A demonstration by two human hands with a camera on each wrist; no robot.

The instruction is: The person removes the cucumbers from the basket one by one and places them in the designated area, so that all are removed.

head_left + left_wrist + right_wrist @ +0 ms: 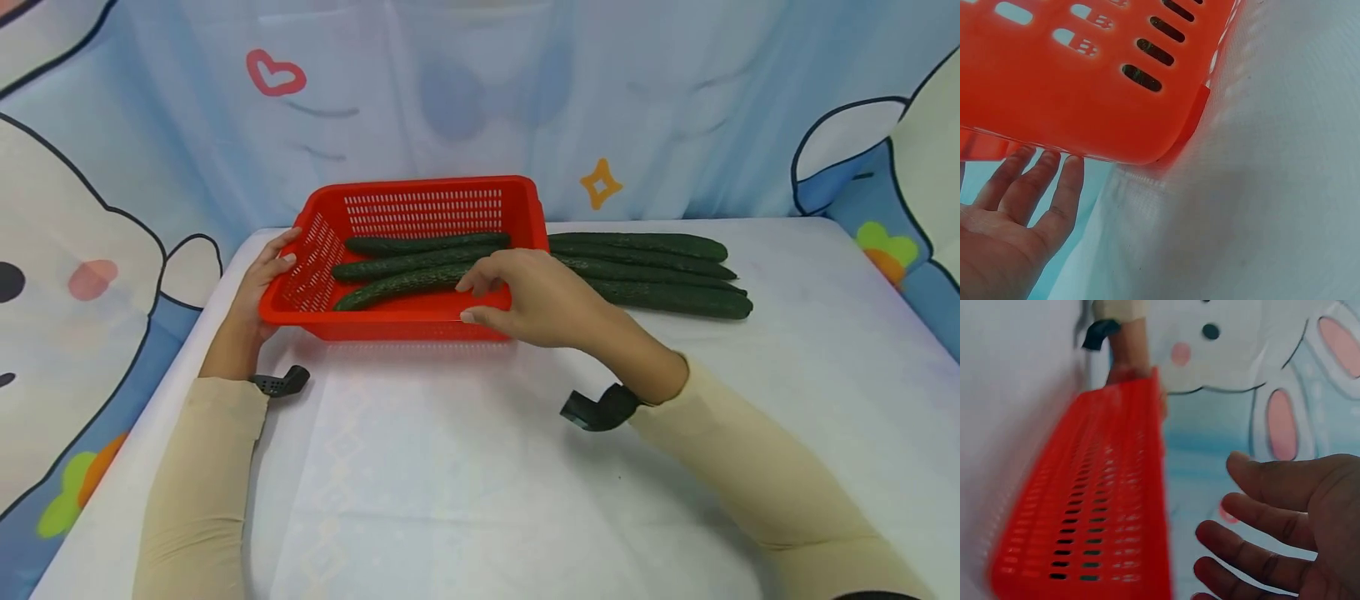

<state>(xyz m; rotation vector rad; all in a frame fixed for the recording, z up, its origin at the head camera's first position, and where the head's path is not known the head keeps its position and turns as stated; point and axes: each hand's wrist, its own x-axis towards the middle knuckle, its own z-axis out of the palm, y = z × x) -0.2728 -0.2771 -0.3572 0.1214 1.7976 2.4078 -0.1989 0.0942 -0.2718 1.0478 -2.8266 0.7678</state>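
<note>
A red plastic basket [420,331] with slotted walls stands on the table. Three long dark green cucumbers [416,271] lie side by side in it. My left hand [258,283] is at the basket's left end; in the left wrist view its nearly straight fingers [1063,194] touch the rim. Over the basket's right front part hangs my right hand [540,296], thumb and fingers spread apart, holding nothing. It covers the right ends of two cucumbers. In the right wrist view, a gap separates the right fingertips [1207,531] from the basket's long wall.
Several more cucumbers [667,296] lie in a row on the table, just right of the basket. A white cloth [450,483] covers the table. Behind it hangs a light blue curtain [675,100] with cartoon prints. Each wrist wears a small black camera [600,410].
</note>
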